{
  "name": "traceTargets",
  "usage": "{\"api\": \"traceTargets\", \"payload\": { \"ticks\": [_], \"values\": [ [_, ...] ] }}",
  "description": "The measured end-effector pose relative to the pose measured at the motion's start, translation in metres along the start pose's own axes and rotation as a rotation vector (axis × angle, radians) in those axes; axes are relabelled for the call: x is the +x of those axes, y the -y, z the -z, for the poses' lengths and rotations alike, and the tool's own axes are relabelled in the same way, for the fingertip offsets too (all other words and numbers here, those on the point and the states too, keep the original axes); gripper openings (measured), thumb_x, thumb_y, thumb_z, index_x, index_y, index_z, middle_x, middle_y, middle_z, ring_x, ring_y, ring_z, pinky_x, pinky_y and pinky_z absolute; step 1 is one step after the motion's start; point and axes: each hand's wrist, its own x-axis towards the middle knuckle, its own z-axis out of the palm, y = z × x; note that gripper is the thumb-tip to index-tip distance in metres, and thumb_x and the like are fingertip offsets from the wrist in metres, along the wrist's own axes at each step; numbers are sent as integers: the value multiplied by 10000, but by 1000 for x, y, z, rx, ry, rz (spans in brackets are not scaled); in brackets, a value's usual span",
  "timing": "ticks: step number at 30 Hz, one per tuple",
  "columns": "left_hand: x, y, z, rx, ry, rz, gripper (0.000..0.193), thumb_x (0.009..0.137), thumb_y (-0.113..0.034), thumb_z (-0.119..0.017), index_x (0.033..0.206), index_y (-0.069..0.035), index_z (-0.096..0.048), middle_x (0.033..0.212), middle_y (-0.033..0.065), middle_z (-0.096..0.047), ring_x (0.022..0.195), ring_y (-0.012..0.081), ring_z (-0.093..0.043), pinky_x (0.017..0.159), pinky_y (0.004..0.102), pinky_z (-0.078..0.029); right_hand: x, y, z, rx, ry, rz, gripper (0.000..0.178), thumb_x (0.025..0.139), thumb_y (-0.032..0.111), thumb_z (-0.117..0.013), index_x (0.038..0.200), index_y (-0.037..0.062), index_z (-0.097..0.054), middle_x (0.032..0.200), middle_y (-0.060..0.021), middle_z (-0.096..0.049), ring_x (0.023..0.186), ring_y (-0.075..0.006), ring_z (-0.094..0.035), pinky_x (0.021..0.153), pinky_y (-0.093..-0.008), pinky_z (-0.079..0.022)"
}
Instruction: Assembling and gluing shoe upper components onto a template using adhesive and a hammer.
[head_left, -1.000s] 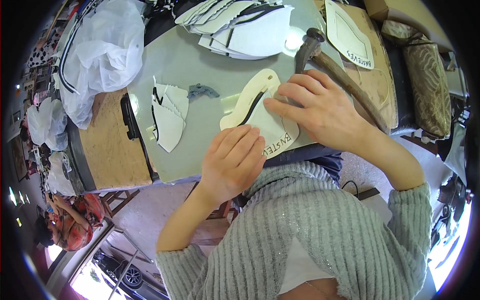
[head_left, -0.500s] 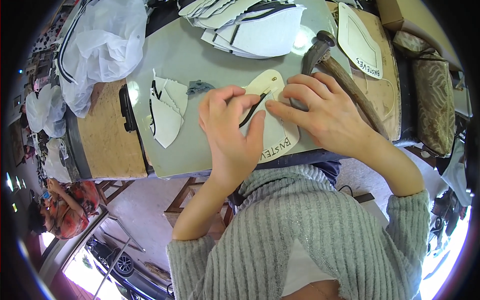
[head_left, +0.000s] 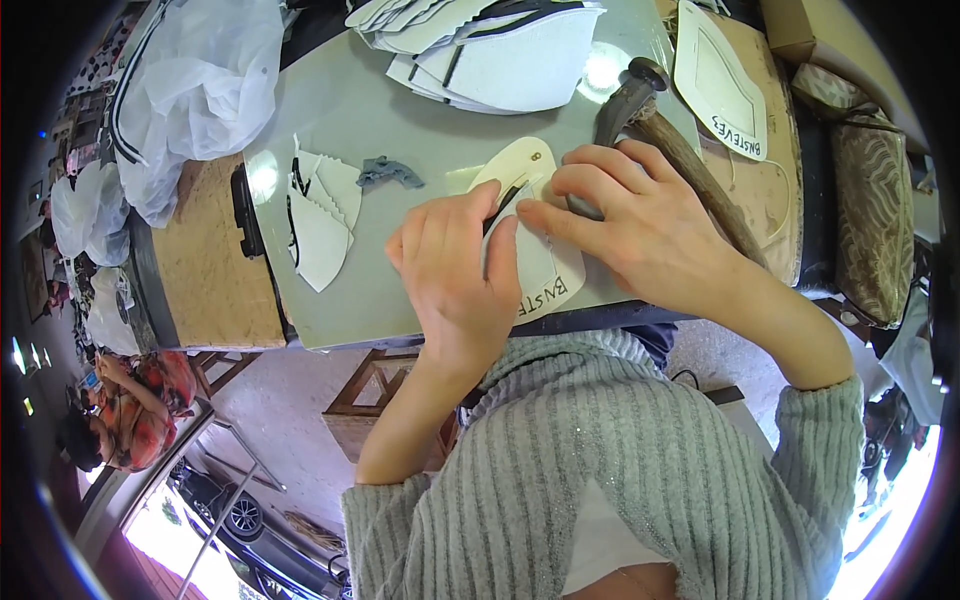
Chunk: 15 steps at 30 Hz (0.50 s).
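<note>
A cream flat template [head_left: 560, 283] with a cut-out and handwriting lies on the grey board in front of me. A narrow black strip [head_left: 503, 205] runs over it, bordering a pale piece set within. My left hand [head_left: 450, 270] has its fingers curled at the strip, thumb and index on either side of it. My right hand [head_left: 635, 215] rests across the template's right side, thumb tip down by the strip's upper end and fingers bent, apart from the thumb. What lies under the right palm is hidden. Beyond that hand lies a hammer [head_left: 690, 165] with a wooden handle.
Stacked white pieces with black edges [head_left: 510, 60] lie at the back, with smaller ones [head_left: 325, 230] at left beside a grey scrap [head_left: 390, 173]. Another template [head_left: 715, 75] lies at right. A plastic bag [head_left: 205, 80] is far left; a patterned pouch [head_left: 872, 220] sits far right. Another person [head_left: 150, 410] sits at lower left.
My left index has drawn back slightly from the strip's upper end. The right thumb has shifted a little left. The whole view has moved slightly.
</note>
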Motion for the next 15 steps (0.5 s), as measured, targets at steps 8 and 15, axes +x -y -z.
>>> {"api": "traceTargets", "payload": {
  "ticks": [8,15],
  "values": [
    [-5,6,-3,59,-31,-105,241,756,-57,-677,995,-63,-702,915,20,-602,912,229,-565,799,361,-382,7,-3,6,59,172,-30,449,717,104,-647,1165,123,-622,1067,-37,-584,1105,-228,-542,949,-394,-414],
    [-9,15,-2,130,4,-280,360,697,-87,-635,1047,-11,-667,1015,73,-572,956,249,-553,828,396,-436,9,-8,36,94,58,26,482,673,27,-692,1149,81,-631,1068,-76,-595,1003,-261,-592,835,-371,-479]
  ]
}}
